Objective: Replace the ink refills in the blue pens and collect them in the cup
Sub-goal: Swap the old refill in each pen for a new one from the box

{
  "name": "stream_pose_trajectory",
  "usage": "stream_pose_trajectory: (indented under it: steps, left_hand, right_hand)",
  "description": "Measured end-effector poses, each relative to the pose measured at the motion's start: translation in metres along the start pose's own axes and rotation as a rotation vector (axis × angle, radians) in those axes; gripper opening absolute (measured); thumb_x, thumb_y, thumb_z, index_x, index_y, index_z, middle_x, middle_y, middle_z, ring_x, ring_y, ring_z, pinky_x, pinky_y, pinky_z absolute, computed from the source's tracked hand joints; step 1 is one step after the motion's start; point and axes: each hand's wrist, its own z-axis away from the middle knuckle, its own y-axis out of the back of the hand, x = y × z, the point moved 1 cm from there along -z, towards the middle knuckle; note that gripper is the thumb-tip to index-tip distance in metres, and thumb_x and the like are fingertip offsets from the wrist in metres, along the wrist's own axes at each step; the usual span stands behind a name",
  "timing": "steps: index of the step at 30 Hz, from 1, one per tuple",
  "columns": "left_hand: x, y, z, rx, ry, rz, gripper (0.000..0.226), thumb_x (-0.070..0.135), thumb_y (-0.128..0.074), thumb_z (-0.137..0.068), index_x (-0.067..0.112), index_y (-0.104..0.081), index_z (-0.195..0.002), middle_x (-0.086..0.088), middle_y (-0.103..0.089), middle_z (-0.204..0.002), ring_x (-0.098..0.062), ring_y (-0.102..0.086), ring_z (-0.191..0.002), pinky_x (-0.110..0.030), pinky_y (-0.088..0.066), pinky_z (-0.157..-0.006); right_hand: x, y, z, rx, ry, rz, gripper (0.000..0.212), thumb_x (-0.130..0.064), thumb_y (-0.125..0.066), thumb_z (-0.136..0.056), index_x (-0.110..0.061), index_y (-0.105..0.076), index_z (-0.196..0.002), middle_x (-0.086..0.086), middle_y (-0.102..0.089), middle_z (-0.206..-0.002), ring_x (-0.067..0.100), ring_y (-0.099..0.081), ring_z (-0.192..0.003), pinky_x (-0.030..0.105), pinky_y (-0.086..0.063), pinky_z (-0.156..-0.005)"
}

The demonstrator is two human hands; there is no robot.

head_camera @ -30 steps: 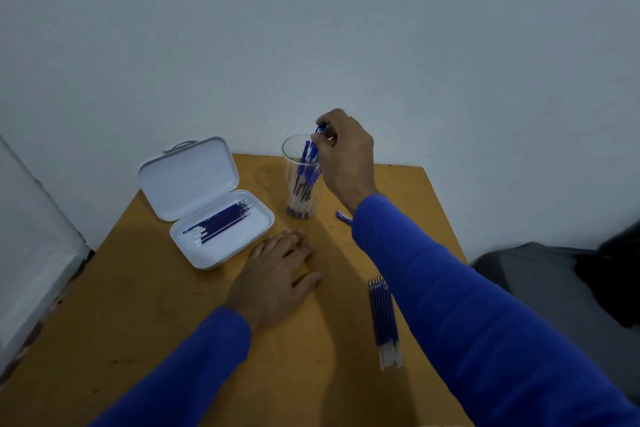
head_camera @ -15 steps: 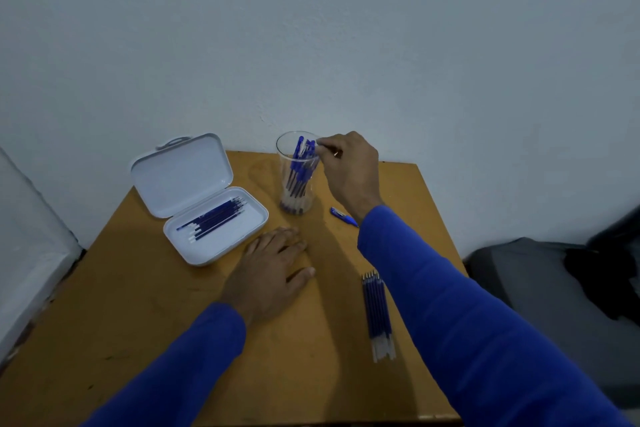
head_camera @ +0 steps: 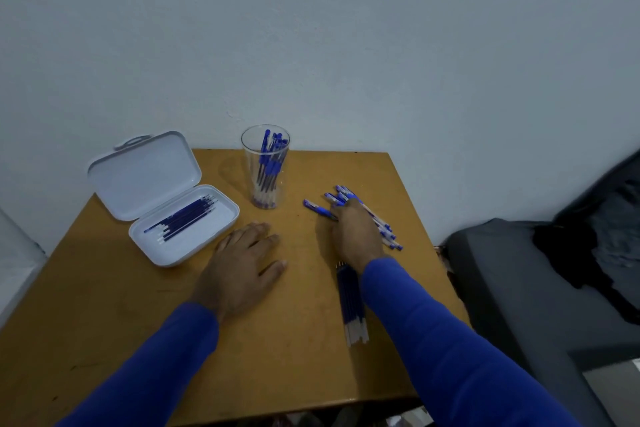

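While uncounted, pens (head_camera: 367,218) under hands (head_camera: 356,236).

Clear plastic cup (head_camera: 265,170) upright near the table's back edge, several blue pens (head_camera: 271,163) standing in it, loose blue-capped pens (head_camera: 375,222) piled to its right, row of ink refills (head_camera: 352,305) nearer, more refills (head_camera: 182,215) in an open white case (head_camera: 162,198) at left

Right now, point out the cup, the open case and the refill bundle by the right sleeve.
cup (head_camera: 266,180): head view, clear side wall.
open case (head_camera: 145,177): head view, inside of raised lid.
refill bundle (head_camera: 351,302): head view, middle of the blue tubes.
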Motion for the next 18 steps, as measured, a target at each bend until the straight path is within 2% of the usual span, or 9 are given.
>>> stream_pose_trajectory:
  steps: [6, 11, 15, 18]
  left_hand:
    - [0.001, 0.001, 0.001, 0.013, -0.006, 0.002, 0.062, 0.063, -0.04, -0.098, 0.034, -0.038, -0.153, 0.012, -0.022, -0.165, -0.01, -0.012, -0.153, -0.037, -0.011, -0.123]
    - [-0.001, -0.002, 0.0, 0.01, -0.007, 0.004, 0.063, 0.066, -0.038, -0.097, 0.035, -0.038, -0.153, 0.012, -0.022, -0.165, -0.009, -0.011, -0.153, -0.039, -0.013, -0.124]
    - [-0.003, -0.003, -0.001, 0.005, -0.003, 0.004, 0.064, 0.067, -0.038, -0.097, 0.035, -0.038, -0.153, 0.013, -0.021, -0.165, -0.009, -0.011, -0.153, -0.039, -0.014, -0.124]
    - [-0.003, -0.003, -0.001, 0.017, -0.009, 0.001, 0.064, 0.067, -0.038, -0.097, 0.035, -0.039, -0.152, 0.012, -0.022, -0.165, -0.009, -0.012, -0.153, -0.04, -0.014, -0.124]
  right_hand:
    - [-0.001, -0.003, 0.0, 0.053, -0.014, -0.054, 0.024, -0.014, -0.053, -0.104, -0.016, -0.062, -0.126, 0.009, -0.047, -0.134, 0.017, -0.06, -0.083, 0.034, -0.056, -0.08]
    - [-0.004, -0.002, 0.0, 0.026, -0.041, -0.028, 0.025, -0.012, -0.054, -0.103, -0.016, -0.06, -0.127, 0.01, -0.048, -0.132, 0.016, -0.058, -0.084, 0.031, -0.053, -0.078]
    - [-0.008, 0.002, 0.001, 0.002, -0.064, -0.048, 0.026, -0.012, -0.059, -0.1, -0.018, -0.06, -0.126, 0.01, -0.054, -0.127, 0.019, -0.063, -0.09, 0.036, -0.058, -0.084]
    - [-0.014, 0.005, 0.007, -0.01, -0.08, -0.119, 0.025, -0.009, -0.059, -0.1, -0.016, -0.062, -0.123, 0.008, -0.055, -0.125, 0.018, -0.061, -0.09, 0.034, -0.057, -0.085]
